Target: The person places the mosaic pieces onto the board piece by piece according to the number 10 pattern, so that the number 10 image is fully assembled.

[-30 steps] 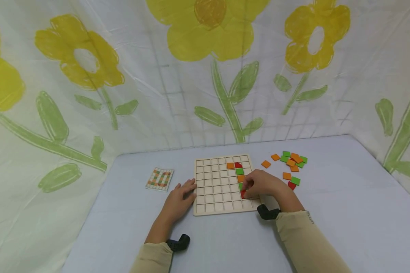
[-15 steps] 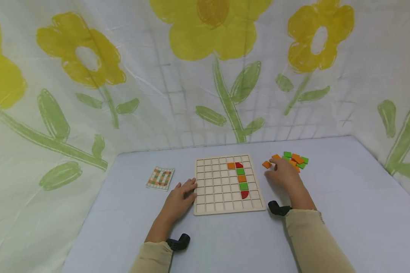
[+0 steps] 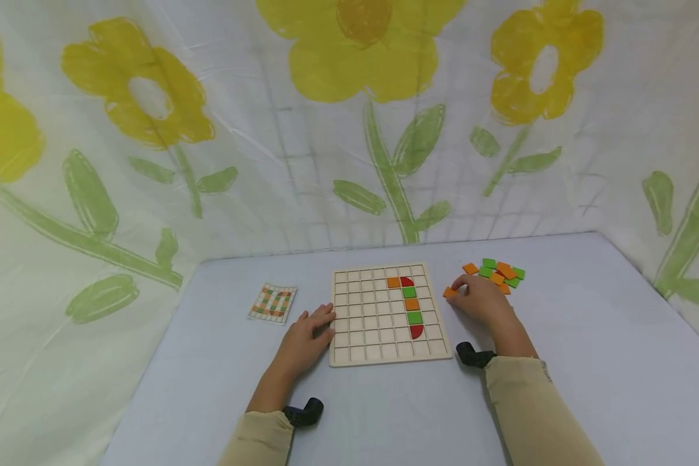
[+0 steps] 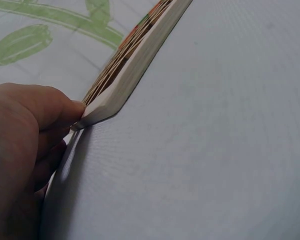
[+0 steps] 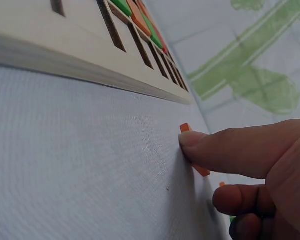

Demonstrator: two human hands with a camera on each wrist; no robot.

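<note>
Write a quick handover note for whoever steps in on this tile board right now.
Left hand: fingers rest against the wooden grid board's left edge, steadying it.
Right hand: a straight fingertip presses a loose orange square tile on the table, right of the board.
Done: six tiles seated in the board, orange, red, green, orange, green, red.
Left: the other cells are empty; the orange and green tile pile and the pattern card wait beside it.

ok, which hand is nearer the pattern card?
Left. The left hand rests on the board's left edge, just right of the pattern card. The right hand is on the board's far side, fingertip on an orange tile.
</note>
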